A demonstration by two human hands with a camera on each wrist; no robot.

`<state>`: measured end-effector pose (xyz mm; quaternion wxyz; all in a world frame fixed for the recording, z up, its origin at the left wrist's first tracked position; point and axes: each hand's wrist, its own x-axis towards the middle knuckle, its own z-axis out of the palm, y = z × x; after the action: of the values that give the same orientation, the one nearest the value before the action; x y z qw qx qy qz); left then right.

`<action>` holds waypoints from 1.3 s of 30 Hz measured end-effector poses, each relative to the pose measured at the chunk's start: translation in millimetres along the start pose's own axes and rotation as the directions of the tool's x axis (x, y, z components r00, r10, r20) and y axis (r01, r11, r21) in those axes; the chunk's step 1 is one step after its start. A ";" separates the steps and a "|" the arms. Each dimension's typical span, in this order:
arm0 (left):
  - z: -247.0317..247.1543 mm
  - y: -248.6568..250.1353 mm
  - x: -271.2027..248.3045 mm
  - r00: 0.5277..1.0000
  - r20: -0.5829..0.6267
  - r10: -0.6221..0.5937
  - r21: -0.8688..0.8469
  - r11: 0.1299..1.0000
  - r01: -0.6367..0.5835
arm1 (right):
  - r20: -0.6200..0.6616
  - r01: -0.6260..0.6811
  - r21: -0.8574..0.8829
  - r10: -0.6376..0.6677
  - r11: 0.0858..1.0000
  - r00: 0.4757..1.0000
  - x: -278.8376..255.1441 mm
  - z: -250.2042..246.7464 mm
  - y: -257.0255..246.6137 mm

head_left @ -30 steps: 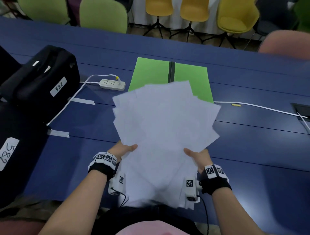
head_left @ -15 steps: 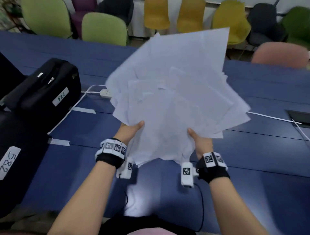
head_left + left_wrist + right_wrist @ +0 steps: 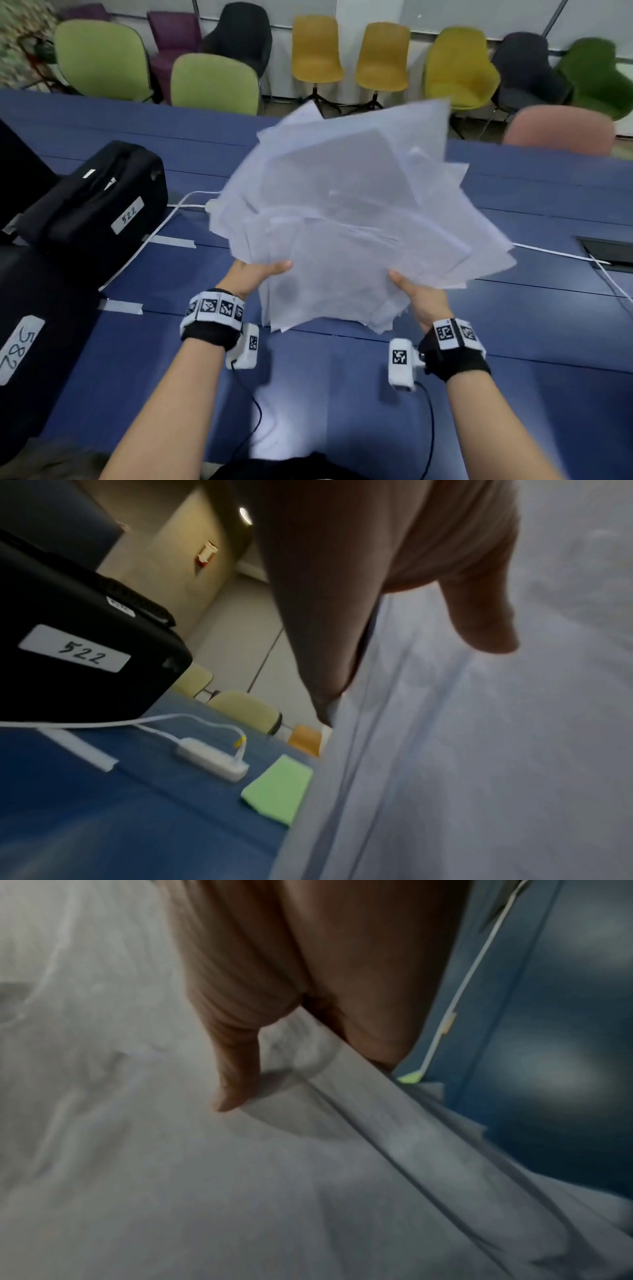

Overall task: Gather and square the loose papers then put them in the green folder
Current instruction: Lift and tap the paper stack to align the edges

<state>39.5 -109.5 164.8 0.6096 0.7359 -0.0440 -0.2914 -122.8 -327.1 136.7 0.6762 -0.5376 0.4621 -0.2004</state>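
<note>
An uneven fan of white papers [image 3: 349, 222] is raised off the blue table [image 3: 342, 394], tilted up toward me, its sheets splayed at different angles. My left hand [image 3: 255, 274] pinches the stack's lower left edge, thumb on the near face and fingers behind. My right hand [image 3: 416, 294] pinches the lower right edge the same way. The left wrist view shows my thumb [image 3: 479, 620] on the papers [image 3: 479, 750], and a corner of the green folder [image 3: 279, 788] lying flat on the table beyond. In the head view the papers hide the folder.
Two black cases [image 3: 92, 209] with number labels stand at the left. A white power strip [image 3: 212, 758] and its cable [image 3: 150, 236] lie beside them. Another white cable [image 3: 561, 253] and a floor box [image 3: 609, 250] are at the right. Chairs [image 3: 212, 85] line the far side.
Both hands have lifted the papers off the table near my body and tipped them upright, so they now cover the green folder. The sheets have shifted slightly in my grip.
</note>
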 end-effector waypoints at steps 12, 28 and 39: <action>3.4 6.6 5.7 1.000 -0.010 0.015 0.050 0.999 -0.015 | -0.015 0.115 -0.008 -0.115 0.993 0.993 11.0 -9.5 -24.0; 35.9 10.6 3.0 0.995 0.098 0.034 0.172 0.984 -0.050 | -0.108 0.235 0.025 -0.231 0.972 0.967 10.2 11.8 -4.8; -4.1 -24.4 4.7 0.951 0.011 -0.309 0.255 0.920 0.296 | 0.082 0.071 -0.113 -0.062 0.991 0.995 9.1 -6.8 13.5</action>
<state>38.2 -101.8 140.9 0.4583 0.7972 0.0183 -0.3926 -127.0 -333.1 120.7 0.6545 -0.5985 0.4278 -0.1747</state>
